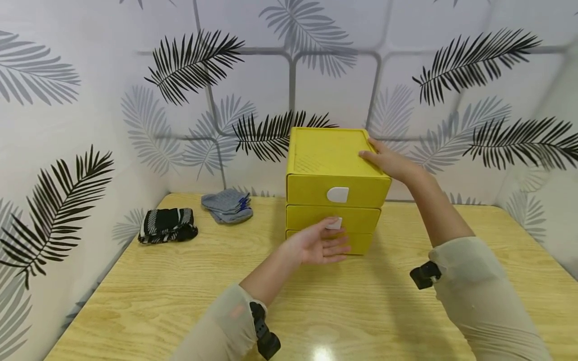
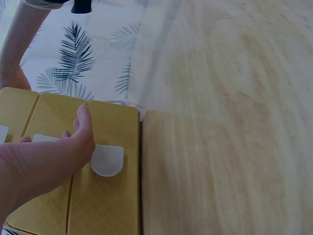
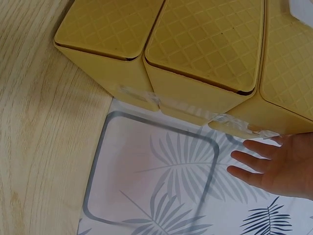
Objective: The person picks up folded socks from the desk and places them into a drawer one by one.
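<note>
A yellow three-drawer box (image 1: 333,150) stands toward the back of the table, with a white pull tab (image 1: 337,194) on its top drawer. My left hand (image 1: 313,244) is at the front, fingers loosely extended before the lower drawers. Its thumb lies across the white tab of the middle drawer (image 1: 307,217). In the left wrist view this hand (image 2: 54,159) partly covers that tab, while the bottom drawer's tab (image 2: 107,161) shows beside it. My right hand (image 1: 389,159) rests at the box's top right edge, fingers spread. Clear tape (image 3: 186,107) runs along the box's side.
Grey folded socks (image 1: 227,205) lie on the wooden table (image 1: 180,301) left of the box. Farther left sits a black and white folded cloth (image 1: 168,225). A leaf-patterned curtain (image 1: 253,90) hangs close behind the table.
</note>
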The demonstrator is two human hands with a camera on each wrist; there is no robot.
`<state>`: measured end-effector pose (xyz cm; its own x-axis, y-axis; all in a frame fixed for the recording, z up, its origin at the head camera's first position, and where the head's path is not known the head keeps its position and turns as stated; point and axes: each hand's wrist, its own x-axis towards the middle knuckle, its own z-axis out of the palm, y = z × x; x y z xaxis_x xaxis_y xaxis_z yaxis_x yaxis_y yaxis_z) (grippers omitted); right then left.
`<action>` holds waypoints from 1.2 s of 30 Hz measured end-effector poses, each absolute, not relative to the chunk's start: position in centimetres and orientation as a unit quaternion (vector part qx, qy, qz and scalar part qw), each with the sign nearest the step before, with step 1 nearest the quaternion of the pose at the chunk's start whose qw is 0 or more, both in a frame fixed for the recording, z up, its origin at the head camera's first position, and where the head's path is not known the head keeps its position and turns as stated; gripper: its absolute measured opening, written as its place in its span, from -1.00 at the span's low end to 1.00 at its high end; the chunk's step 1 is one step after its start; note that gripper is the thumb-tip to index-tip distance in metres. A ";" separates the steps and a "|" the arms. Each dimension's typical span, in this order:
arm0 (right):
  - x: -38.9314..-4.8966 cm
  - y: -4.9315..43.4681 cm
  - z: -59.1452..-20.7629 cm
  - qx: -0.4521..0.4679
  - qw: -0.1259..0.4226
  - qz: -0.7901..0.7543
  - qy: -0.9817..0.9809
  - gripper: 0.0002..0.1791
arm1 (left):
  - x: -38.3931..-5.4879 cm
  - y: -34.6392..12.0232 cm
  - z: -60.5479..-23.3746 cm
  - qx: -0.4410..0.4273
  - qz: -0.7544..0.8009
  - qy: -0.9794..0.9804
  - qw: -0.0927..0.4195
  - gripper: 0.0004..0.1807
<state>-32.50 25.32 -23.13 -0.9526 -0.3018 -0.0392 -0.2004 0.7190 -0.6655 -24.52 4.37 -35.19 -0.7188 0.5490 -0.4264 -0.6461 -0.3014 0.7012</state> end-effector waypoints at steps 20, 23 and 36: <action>-32.4 25.1 -23.2 -0.127 0.081 -0.356 0.922 -0.17 | -24.3 4.6 -38.7 -0.170 0.801 0.441 0.367 -0.58; -32.3 25.1 -23.1 -0.125 0.081 -0.357 0.922 -0.18 | -24.2 4.6 -38.8 -0.177 0.801 0.446 0.358 -0.59; -32.4 25.3 -22.9 -0.134 0.081 -0.358 0.920 -0.19 | -21.3 4.3 -38.8 -0.174 0.795 0.458 0.358 -0.56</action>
